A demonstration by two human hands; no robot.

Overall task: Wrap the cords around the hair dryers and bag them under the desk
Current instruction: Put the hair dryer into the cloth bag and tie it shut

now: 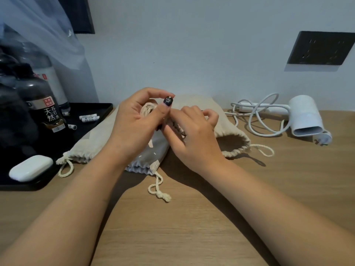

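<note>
Several beige drawstring bags [233,140] lie in a pile on the wooden desk [192,227], one with its mouth open toward the right. My left hand [134,127] grips a bundle of cream drawstring rope [147,110] above the pile. My right hand [194,137] pinches the gathered top of a grey-beige bag [146,162] beside it. A white hair dryer [305,118] lies on the desk at the right, apart from both hands, its white cord [257,120] loose in loops beside it and the plug at its nozzle.
A black tray [90,116] at the left holds dark bottles [41,104], small white tubes and a white case [30,167]. A dark wall socket panel [320,48] is mounted above the dryer. Sheer fabric hangs at the upper left.
</note>
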